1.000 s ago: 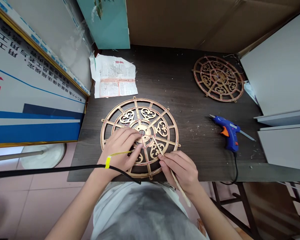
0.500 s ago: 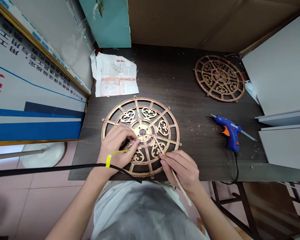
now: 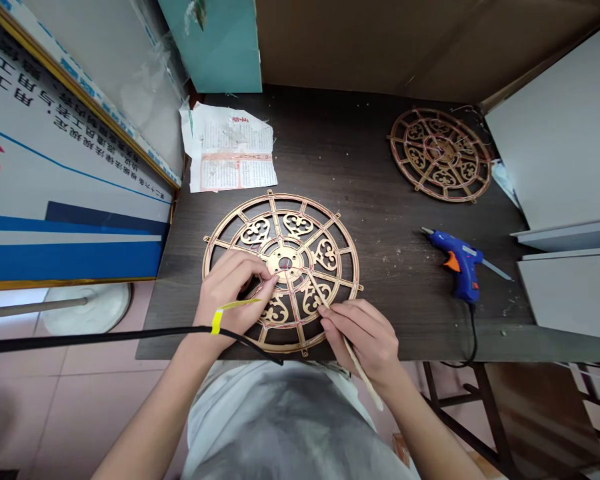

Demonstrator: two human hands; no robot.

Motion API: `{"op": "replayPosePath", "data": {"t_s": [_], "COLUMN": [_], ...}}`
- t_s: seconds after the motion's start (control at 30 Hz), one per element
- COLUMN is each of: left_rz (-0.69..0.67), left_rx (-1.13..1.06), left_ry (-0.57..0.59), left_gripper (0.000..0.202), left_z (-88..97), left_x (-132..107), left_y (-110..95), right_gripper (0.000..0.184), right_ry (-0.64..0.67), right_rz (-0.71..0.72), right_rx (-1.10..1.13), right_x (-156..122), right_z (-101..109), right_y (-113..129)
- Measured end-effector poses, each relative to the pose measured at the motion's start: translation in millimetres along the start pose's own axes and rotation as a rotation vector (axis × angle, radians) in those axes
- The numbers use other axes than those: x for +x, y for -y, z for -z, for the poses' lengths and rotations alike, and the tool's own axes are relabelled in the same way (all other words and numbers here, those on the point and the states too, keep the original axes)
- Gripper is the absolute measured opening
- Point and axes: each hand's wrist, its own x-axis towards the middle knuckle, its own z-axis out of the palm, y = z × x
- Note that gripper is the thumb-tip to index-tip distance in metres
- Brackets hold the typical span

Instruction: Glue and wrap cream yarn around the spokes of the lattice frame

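A round gold-coloured openwork panel [image 3: 300,199] with scroll cut-outs lies flat near the table's front edge. Thin red wire [image 3: 291,293] runs along its ribs and rings. My left hand [image 3: 234,287] rests on the panel's left part, thumb and forefinger pinched on the wire beside the central hub. In my right hand [image 3: 363,337] is a slim pale wooden stick [image 3: 359,371], gripped like a pencil. Its tip touches the panel just right of the hub. The fingers of my left hand cover part of the panel.
A blue hot glue gun [image 3: 457,260] with a glue stick lies at the right, its cord over the front edge. A second round panel [image 3: 440,155] lies at the back right. Torn printed paper [image 3: 235,150] lies back left. A black cable [image 3: 130,340] crosses before my left wrist.
Both hands and the stick hold almost the same position on the panel. The view has shifted very slightly; nothing was taken hold of or let go.
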Motion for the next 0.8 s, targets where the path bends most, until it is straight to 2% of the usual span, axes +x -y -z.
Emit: {"op": "replayPosePath", "data": {"t_s": [0.5,0.8], "left_rz": [-0.015,-0.078], "left_rx": [0.011,0.207], "left_ry": [0.026,0.201], "left_gripper": [0.016,0.01], "left_z": [0.7,2.4], "left_x": [-2.4,-1.1], "left_y": [-0.3,-1.9], "right_gripper": [0.04,0.041], "right_ry": [0.01,0.011], "right_rz": [-0.005,-0.011], "right_rx": [0.0,0.002], "right_x": [-0.5,-0.4], "right_z": [-0.2,0.5], "right_y": [-0.9,-1.2]}}
